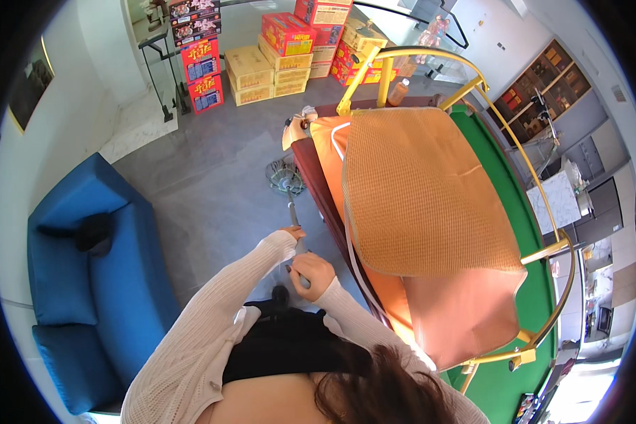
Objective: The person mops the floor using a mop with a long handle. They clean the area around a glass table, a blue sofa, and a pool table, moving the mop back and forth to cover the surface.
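Note:
A grey-handled mop [293, 212] slants away from my body, its round, dark stringy head [284, 174] on the grey floor beside the table's left side. Farther up the handle, my left hand [292, 234] is closed around it. My right hand [314, 274] grips the handle nearer to me, close to its end. Light knitted sleeves cover both my forearms. Part of the handle between the two hands is hidden by my fingers.
A blue sofa [131, 283] with a black item [95, 234] stands at left. At right is a green-topped pool table [484, 145] bearing an orange mat [424, 191] and yellow metal frame [385, 81]. Stacked cartons [249, 71] and red boxes [205, 63] stand at the back.

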Motion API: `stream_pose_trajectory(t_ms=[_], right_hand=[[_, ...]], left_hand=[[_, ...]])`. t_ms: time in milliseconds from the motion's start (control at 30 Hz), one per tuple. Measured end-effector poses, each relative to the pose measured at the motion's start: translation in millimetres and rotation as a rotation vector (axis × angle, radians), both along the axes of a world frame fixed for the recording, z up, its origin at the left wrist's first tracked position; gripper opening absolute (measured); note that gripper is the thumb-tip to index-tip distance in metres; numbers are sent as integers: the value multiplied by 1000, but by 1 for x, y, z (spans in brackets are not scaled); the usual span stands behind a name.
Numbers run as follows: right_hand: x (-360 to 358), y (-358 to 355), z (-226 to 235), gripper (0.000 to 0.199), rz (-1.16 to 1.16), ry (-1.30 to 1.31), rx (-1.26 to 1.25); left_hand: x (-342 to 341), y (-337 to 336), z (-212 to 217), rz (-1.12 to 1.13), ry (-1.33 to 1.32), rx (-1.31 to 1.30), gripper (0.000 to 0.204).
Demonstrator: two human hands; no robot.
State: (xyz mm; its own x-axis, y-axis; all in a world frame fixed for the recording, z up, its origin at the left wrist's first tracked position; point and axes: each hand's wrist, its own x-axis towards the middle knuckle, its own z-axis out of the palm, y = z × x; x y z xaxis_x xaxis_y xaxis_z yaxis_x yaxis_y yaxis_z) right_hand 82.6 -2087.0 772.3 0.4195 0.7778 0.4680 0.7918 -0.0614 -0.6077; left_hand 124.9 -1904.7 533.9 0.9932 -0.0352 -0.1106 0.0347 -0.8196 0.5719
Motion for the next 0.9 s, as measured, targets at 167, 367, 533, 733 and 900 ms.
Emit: stream_pose_trajectory(t_ms=[167,367,533,733,900], right_hand=[[-27,-29,17,13,13,156,68],[-84,-52,36,17,115,191,164],[-135,-78,49,19,156,240,161],[-188,-126,57,15,108,215,98],[-213,-158,66,16,42,210,95]], left_hand=[[-28,-34,51,-142,31,-24,41],[-79,-61,62,-228,51,25,30],[-139,-98,90,-214,23,-16,21],[-195,-155,82,-207,25,-108,17],[-214,-194,107,-277,-17,-56,21]])
